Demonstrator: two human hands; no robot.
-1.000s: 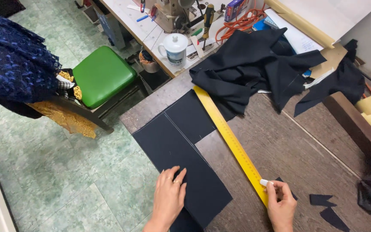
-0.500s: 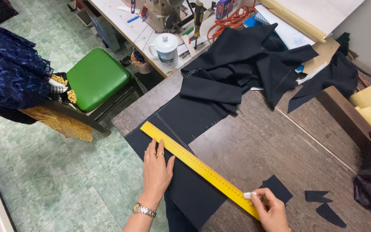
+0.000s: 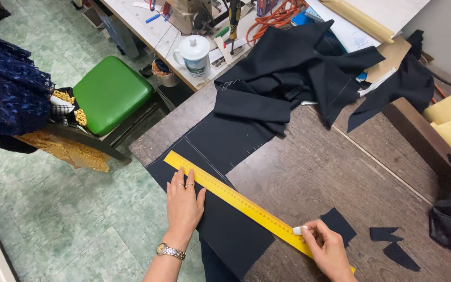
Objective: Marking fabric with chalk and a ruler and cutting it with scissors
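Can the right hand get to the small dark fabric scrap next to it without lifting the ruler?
Probably yes. The right hand holds white chalk at the yellow ruler, and the nearest fabric scrap lies flat on the wooden table just beside the fingers, with nothing between them.

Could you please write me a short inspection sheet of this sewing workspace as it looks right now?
Surface: dark wooden table, worn, partly covered.
Job's things: yellow ruler lies diagonally across flat black fabric panel; white chalk at its lower end.
Clutter: heap of black garments; small black offcuts; white lidded mug.
Grippers: left hand pressed flat on the ruler; right hand pinches the chalk against the ruler's edge.
Cables: orange cord coiled on the back bench.
Surroundings: green stool, green tiled floor.
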